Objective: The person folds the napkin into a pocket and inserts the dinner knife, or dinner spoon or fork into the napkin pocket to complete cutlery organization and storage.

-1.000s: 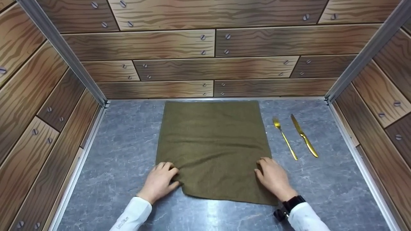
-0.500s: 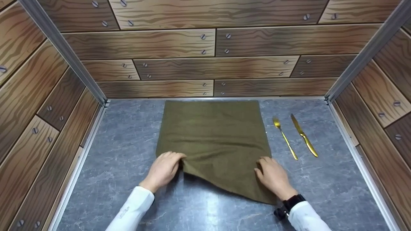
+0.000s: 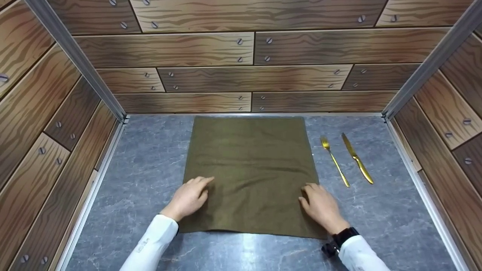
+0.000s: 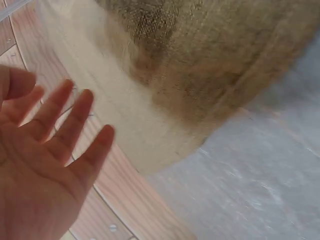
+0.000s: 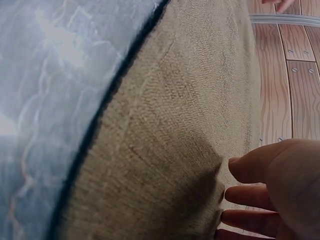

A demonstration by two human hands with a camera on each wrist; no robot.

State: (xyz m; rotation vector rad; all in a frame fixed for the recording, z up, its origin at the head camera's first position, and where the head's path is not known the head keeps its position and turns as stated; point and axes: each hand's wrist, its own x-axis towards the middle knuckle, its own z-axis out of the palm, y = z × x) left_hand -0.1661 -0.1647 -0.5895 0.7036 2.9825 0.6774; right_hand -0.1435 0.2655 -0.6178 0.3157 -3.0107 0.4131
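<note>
An olive-green cloth (image 3: 250,150) lies spread out on the table, with light creases across its middle. Over its near left part is my left hand (image 3: 187,198), fingers extended. In the left wrist view that hand's palm (image 4: 40,175) faces the camera with nothing in it, beside the cloth's blurred corner (image 4: 150,145). My right hand (image 3: 320,207) rests at the right edge of the cloth. Seen from the right wrist, its fingertips (image 5: 232,194) touch the fabric (image 5: 165,125), thumb and fingers apart.
A gold fork (image 3: 334,160) and a gold knife (image 3: 356,157) lie side by side to the right of the cloth. Wood-patterned walls (image 3: 211,49) with metal edging enclose the grey marbled table (image 3: 147,150) at the back and both sides.
My left hand has lifted the cloth's near left corner, then let it go. The corner, earlier folded under, now lies spread toward the front left. The right hand has stayed in place.
</note>
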